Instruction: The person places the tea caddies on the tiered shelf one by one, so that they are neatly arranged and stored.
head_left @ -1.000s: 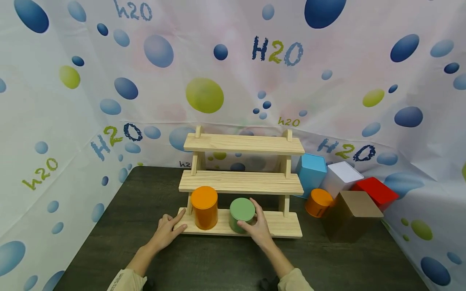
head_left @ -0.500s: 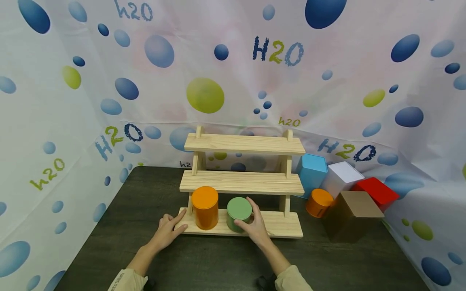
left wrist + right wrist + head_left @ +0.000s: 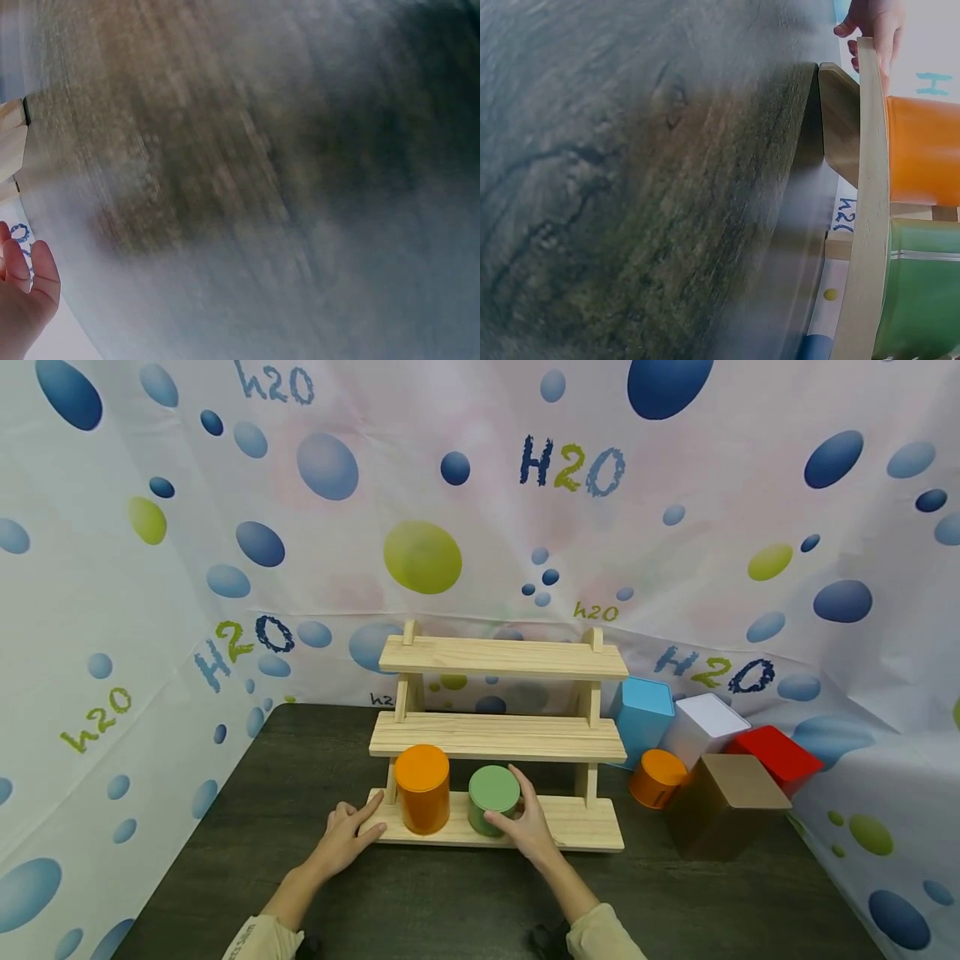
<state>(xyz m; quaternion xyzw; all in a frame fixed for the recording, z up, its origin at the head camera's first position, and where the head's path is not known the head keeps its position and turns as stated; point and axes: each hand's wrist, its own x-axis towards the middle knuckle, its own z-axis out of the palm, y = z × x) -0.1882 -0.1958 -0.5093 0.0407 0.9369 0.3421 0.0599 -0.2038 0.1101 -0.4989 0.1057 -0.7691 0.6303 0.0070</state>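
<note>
On the bottom tier of a pale wooden stepped shelf [image 3: 495, 735], a tall orange cylindrical box [image 3: 422, 792] stands upright at the left. Beside it, with a small gap, is a shorter green cylindrical box [image 3: 493, 793] with a lid seam. My right hand [image 3: 531, 828] holds the green box from its right side between thumb and fingers. My left hand [image 3: 341, 839] touches the left end of the bottom tier with index finger and thumb extended. In the right wrist view the left hand [image 3: 881, 26] is at that board end. A partial hand [image 3: 26, 289] edges into the left wrist view.
Right of the shelf stand a blue box [image 3: 642, 714], a white box [image 3: 707, 724], a small orange cylinder [image 3: 657, 777], a red box [image 3: 776, 756] and a brown box [image 3: 720, 810]. A patterned curtain [image 3: 480, 552] hangs behind the dark table [image 3: 435, 902].
My right hand has shifted the green box slightly left, toward the orange one; over the last half second it has barely moved. The left hand has stayed at the shelf's end.
</note>
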